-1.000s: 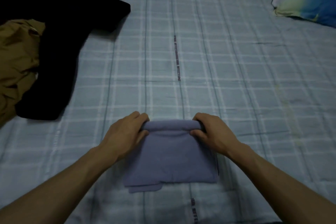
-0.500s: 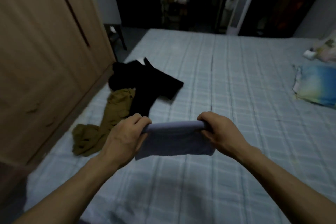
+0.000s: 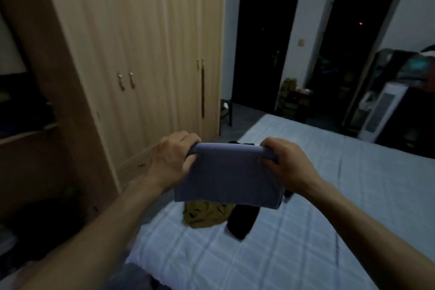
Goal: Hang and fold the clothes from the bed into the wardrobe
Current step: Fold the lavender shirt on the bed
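Both grips are closed on the folded blue-grey garment (image 3: pixel 227 175): left hand (image 3: pixel 173 160) pinches its upper left corner, right hand (image 3: pixel 286 162) its upper right, and it hangs between them in the air above the bed (image 3: pixel 306 231). Bed carries a pale checked cover, an olive garment (image 3: pixel 207 215) and a black garment (image 3: pixel 241 222). Wardrobe (image 3: pixel 146 54) with pale doors stands left; two dark doorways (image 3: pixel 263 42) behind.
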`<state>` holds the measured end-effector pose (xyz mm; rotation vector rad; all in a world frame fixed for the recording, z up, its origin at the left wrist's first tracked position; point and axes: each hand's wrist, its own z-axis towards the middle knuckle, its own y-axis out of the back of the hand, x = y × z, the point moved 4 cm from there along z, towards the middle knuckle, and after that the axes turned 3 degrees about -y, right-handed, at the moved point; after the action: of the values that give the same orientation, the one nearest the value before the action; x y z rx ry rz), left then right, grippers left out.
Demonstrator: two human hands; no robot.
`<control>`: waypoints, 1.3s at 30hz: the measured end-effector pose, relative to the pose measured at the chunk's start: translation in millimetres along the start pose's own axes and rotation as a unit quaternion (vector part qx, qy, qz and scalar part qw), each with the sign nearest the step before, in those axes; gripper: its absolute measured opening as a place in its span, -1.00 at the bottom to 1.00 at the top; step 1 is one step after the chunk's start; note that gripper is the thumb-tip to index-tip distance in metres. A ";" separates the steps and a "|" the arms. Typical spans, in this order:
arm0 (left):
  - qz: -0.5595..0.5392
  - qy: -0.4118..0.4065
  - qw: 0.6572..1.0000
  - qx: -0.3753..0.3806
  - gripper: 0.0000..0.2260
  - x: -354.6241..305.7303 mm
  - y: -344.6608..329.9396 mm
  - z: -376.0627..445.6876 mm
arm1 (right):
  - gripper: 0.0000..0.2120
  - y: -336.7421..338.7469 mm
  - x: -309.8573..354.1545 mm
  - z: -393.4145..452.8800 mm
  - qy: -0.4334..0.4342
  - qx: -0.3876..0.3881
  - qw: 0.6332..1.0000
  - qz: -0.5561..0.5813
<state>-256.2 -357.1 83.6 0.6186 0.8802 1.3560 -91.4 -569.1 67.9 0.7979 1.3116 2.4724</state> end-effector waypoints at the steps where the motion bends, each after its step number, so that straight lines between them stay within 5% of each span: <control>1: 0.010 0.015 1.000 -0.012 -0.79 9.4 13.8 -8.5 | -0.81 -3.6 15.6 9.4 0.015 0.001 1.000 -0.002; 10: 0.093 0.114 0.987 -0.061 -0.85 102.2 97.1 -75.8 | -0.69 -63.5 137.2 91.1 0.162 0.029 0.986 0.025; 26: 0.241 0.257 0.935 -0.048 -0.89 206.7 143.5 -79.5 | -0.86 -191.2 214.2 248.2 0.307 0.100 0.927 0.188; 36: 0.284 0.353 0.887 -0.088 -0.86 275.5 207.5 -174.4 | -0.65 -273.8 357.3 270.6 0.404 0.146 0.869 0.246; 39: 0.288 0.364 0.878 -0.113 -0.88 302.6 229.6 -210.1 | -0.78 -293.3 412.2 273.7 0.440 0.168 0.853 0.225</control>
<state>-562.5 -50.0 101.1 0.1597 1.1507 2.2793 -291.8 -30.9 98.2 -0.0776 2.0806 3.2069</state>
